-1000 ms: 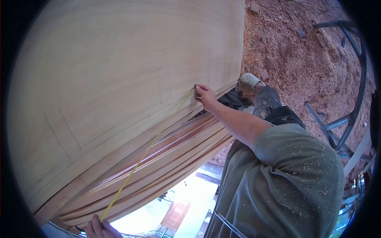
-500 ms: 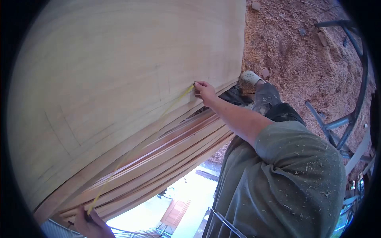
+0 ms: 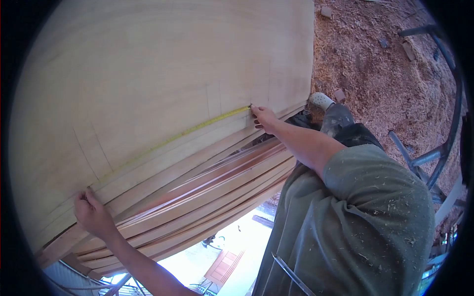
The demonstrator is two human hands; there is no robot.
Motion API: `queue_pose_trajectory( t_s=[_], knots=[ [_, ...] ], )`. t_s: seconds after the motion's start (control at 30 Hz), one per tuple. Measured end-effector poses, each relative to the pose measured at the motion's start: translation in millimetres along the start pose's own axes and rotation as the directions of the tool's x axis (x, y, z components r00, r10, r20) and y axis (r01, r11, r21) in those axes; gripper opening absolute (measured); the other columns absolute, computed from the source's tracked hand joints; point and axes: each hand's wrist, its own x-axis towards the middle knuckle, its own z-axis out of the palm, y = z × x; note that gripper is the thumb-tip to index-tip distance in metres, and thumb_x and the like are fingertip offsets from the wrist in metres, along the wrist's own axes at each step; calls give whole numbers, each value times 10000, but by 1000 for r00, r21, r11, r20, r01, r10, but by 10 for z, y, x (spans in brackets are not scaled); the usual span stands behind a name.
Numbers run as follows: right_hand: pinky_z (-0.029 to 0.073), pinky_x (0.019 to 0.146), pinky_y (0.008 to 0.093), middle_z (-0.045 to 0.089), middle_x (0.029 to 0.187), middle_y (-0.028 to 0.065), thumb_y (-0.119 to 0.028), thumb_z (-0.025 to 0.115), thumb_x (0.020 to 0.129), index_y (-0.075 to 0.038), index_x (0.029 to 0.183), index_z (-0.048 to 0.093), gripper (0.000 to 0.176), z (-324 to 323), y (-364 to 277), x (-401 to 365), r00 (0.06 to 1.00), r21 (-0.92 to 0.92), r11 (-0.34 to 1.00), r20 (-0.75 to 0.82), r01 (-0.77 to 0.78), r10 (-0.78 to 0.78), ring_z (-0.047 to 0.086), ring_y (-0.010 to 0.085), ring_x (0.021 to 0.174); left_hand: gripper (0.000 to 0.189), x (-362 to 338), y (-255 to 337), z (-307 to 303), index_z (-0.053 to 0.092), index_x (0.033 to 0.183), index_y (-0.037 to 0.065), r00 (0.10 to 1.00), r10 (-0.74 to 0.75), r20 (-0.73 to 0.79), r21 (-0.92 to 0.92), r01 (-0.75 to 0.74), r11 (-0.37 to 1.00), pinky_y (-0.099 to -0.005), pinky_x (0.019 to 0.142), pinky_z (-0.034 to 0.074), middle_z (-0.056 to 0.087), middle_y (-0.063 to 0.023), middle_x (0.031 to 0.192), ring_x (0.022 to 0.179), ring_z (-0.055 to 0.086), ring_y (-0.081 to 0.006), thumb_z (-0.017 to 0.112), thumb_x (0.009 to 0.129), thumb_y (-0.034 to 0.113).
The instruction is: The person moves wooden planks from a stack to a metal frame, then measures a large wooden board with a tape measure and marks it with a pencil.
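Note:
A yellow tape measure [image 3: 197, 127] runs across a pale wooden panel [image 3: 163, 64], close to its near edge. My right hand [image 3: 265, 120] pinches one end of the tape, where a small dark tip shows, and rests on the panel. At the other end, my left hand [image 3: 95, 217] is closed at the tape, fingers and thumb together by a small dark spot; the tape's case cannot be made out. Thin pencil lines [image 3: 101, 143] mark the panel in pairs, and a long line follows the edge beside the tape.
Several long boards [image 3: 212, 197] are stacked along the panel's near edge. Wood shavings [image 3: 365, 64] cover the floor, with small wood offcuts [image 3: 339, 95] among them. A bent metal frame [image 3: 452, 98] stands at the right. A reddish panelled piece [image 3: 224, 266] shows in the bright area below.
My left hand has moved up from beside the stacked boards onto the panel. The tape, slanting across the edge before, now lies along the panel. My right hand still holds its end.

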Motion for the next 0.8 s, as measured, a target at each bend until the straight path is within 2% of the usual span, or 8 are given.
queue_pose_trajectory(
  t_s=[0.03, 0.13, 0.27, 0.33, 0.43, 0.47, 0.63, 0.8],
  knots=[
    [484, 713, 381, 547, 910, 34, -486, 570, 906, -86, 1031, 577, 420, -6, -27, -23, 1000, -43, 999, -3, -15, 15, 510, 186, 781, 230, 6, 27, 10, 639, 874, 28, 998, -66, 5, -10, 66, 998, -422, 687, 477, 659, -135, 870, 789, 620, -319, 609, 904, 255],
    [472, 734, 402, 540, 931, 44, -549, 536, 901, -81, 1042, 582, 491, -55, -82, -77, 997, -141, 988, 28, -68, 73, 500, 200, 802, 252, 30, 115, -25, 645, 874, 52, 995, -98, -3, 57, 98, 994, -427, 682, 477, 661, -137, 866, 807, 624, -323, 585, 914, 293],
    [451, 769, 433, 532, 963, 65, -612, 514, 882, -85, 1075, 593, 566, -106, -118, -62, 988, -275, 953, 40, -131, 147, 488, 217, 828, 288, -3, 37, 50, 638, 861, 32, 992, -123, -13, 48, 123, 991, -443, 684, 477, 659, -129, 910, 828, 627, -329, 582, 914, 310],
    [450, 773, 438, 533, 968, 70, -621, 513, 878, -81, 1083, 593, 583, -129, -132, -45, 989, -300, 947, 52, -115, 136, 490, 220, 835, 291, -24, 93, 77, 636, 765, 3, 984, 14, -179, 173, 18, 985, -445, 648, 480, 658, -121, 908, 779, 628, -321, 624, 887, 267],
    [450, 777, 439, 537, 956, 76, -619, 516, 878, -68, 1107, 589, 601, -168, -150, 17, 993, -373, 925, 56, -74, 102, 494, 217, 829, 303, -55, 85, 168, 634, 763, -6, 967, 17, -254, 186, 31, 982, -438, 660, 489, 657, -122, 931, 794, 634, -323, 632, 880, 274],
    [450, 776, 433, 541, 940, 76, -608, 522, 881, -59, 1122, 585, 602, -175, -153, 36, 996, -405, 913, 56, -38, 67, 498, 211, 816, 303, -74, 81, 176, 634, 763, -6, 967, 13, -255, 182, 35, 983, -438, 660, 489, 657, -122, 931, 794, 634, -323, 632, 880, 274],
    [440, 734, 420, 547, 867, 60, -565, 550, 888, -61, 1148, 577, 568, -172, -261, -10, 1000, -481, 877, 11, -1, 8, 495, 183, 753, 302, -63, 84, 163, 635, 833, 13, 965, -230, -126, 47, 238, 970, -418, 658, 493, 659, -118, 884, 787, 639, -325, 654, 868, 313],
    [423, 717, 396, 550, 871, 39, -534, 570, 889, -90, 1126, 588, 504, -227, -157, 87, 999, -421, 907, 43, -11, 32, 478, 164, 744, 292, -40, 74, 119, 633, 867, 31, 966, -243, -86, -20, 243, 970, -406, 645, 487, 658, -108, 856, 757, 639, -317, 670, 859, 321]
  ],
)
